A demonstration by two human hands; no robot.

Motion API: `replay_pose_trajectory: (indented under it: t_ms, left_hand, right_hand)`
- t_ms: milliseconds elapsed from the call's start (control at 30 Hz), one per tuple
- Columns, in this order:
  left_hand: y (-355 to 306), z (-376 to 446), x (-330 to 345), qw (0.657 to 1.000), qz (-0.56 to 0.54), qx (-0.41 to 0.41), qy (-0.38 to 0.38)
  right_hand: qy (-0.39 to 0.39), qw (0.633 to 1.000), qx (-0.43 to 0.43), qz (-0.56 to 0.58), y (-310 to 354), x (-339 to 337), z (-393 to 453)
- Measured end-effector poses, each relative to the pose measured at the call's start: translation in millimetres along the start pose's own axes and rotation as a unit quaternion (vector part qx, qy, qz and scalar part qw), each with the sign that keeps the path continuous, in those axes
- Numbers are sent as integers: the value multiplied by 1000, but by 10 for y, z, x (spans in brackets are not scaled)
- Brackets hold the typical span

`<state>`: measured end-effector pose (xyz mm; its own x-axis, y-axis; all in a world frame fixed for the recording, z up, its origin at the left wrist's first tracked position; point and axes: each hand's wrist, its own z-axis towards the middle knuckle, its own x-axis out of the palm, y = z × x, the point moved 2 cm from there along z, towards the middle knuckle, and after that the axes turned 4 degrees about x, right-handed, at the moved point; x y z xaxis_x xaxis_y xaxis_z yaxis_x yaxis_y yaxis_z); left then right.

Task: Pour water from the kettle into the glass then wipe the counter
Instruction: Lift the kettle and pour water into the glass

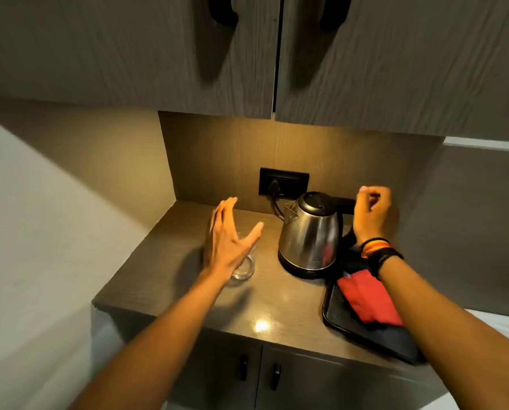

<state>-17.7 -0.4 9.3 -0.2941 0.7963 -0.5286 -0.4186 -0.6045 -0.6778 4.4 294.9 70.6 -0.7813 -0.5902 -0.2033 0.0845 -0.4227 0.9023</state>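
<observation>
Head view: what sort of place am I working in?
Probably a hotel-room tea nook: a steel kettle by a wall socket, a black tray, and cabinets above a small counter.

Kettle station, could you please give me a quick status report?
Left hand open over glass; right hand loosely curled above kettle handle, holding nothing. Kettle upright on base. Red cloth on tray. Nothing blocking.
</observation>
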Motion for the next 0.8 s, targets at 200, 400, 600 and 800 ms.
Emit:
replay_pose_trajectory:
  t_ms: [200,400,600,800]
  left_hand:
    - [564,-496,273,974,-54,-199,92]
    - [756,-570,524,972,-52,-220,64]
    - [802,-536,573,973,-44,-220,49]
    - [756,-558,524,979,-40,-198,20]
  right_hand:
    - [103,978,180,25,-447,28,222]
    - [66,963,240,108,-511,269,320]
    - [5,968,192,161,-434,464,385]
    - [76,984,143,73,22,693,503]
